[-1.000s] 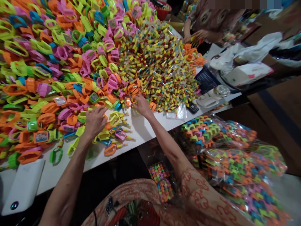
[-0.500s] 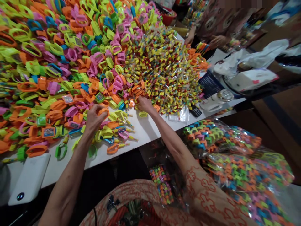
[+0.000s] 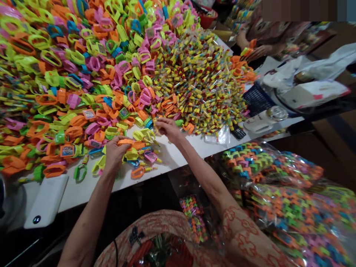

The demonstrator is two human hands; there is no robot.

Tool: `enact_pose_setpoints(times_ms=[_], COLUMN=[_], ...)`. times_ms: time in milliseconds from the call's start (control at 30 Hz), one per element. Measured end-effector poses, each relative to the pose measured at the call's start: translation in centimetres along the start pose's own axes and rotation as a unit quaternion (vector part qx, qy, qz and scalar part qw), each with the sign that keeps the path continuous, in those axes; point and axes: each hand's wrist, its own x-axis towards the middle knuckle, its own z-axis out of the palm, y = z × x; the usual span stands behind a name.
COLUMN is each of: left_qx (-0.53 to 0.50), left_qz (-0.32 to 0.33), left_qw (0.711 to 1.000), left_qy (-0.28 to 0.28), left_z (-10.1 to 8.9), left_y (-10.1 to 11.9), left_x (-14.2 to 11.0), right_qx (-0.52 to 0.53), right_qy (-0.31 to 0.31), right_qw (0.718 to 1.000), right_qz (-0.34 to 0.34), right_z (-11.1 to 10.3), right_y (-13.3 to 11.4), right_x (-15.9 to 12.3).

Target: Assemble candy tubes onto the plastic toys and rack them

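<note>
My left hand (image 3: 114,152) is closed on an orange plastic toy watch strap (image 3: 125,141) just above the white table (image 3: 183,152). My right hand (image 3: 167,128) is pinched on a small yellow tube-like piece I cannot make out clearly, at the near edge of a heap of yellow and red tubes (image 3: 200,79). A small cluster of put-together straps with tubes (image 3: 143,155) lies between and below my hands. A huge pile of neon toy watch straps (image 3: 69,74) covers the table's left.
A white power bank (image 3: 46,202) lies at the near left table edge. Clear bags of interlocking coloured pieces (image 3: 280,196) fill the lower right. A white device (image 3: 264,119), a dark basket (image 3: 257,99) and white bags sit at right. Another person's hands (image 3: 254,52) work at the far end.
My left hand picked an orange strap from the pile and drew it nearer. My right hand slid left from the tube heap toward my left hand. The view drifted slightly.
</note>
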Motion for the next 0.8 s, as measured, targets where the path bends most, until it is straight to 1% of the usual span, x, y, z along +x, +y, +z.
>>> enact_pose_setpoints(times_ms=[33, 100, 167, 233, 300, 400, 467, 533, 633, 733, 800], left_qx=[-0.028, -0.095, -0.146, -0.146, -0.094, 0.011, 0.06, 0.094, 0.133, 0.163, 0.175], left_qz=[-0.018, -0.06, -0.082, -0.075, -0.045, 0.048, 0.12, 0.168, 0.209, 0.249, 0.274], left_qw=[0.999, 0.993, 0.984, 0.982, 0.989, 0.995, 0.988, 0.978, 0.963, 0.947, 0.938], left_qy=[-0.011, -0.037, -0.067, -0.092, -0.103, -0.085, -0.075, -0.078, -0.102, -0.122, -0.122], left_z=[0.3, 1.0, 1.5, 1.6, 1.5, 1.2, 1.0, 0.8, 0.7, 0.7, 0.8], left_y=[0.1, 0.3, 0.3, 0.0, -0.6, -1.6, -2.0, -2.1, -2.0, -2.3, -2.5], left_x=[-0.1, -0.4, -0.7, -1.0, -1.2, -1.3, -1.3, -1.2, -1.1, -0.8, -0.7], right_qx=[0.039, 0.063, 0.041, 0.008, -0.017, -0.048, -0.077, -0.103, -0.104, -0.08, -0.078], right_qy=[-0.032, -0.069, -0.075, -0.08, -0.103, -0.138, -0.132, -0.12, -0.136, -0.165, -0.175], right_qw=[0.998, 0.994, 0.995, 0.996, 0.994, 0.989, 0.988, 0.987, 0.984, 0.982, 0.981], right_qz=[0.029, 0.064, 0.056, 0.03, 0.006, -0.025, -0.035, -0.041, -0.052, -0.038, -0.03], right_z=[1.1, 3.1, 4.4, 4.9, 4.8, 4.2, 3.8, 3.5, 3.1, 2.6, 2.3], right_y=[0.2, 0.6, 0.9, 1.1, 0.9, 0.3, -0.1, -0.3, -0.3, -0.2, -0.1], right_x=[-0.7, -2.0, -3.1, -3.8, -4.3, -4.8, -5.1, -5.2, -5.2, -5.0, -4.9])
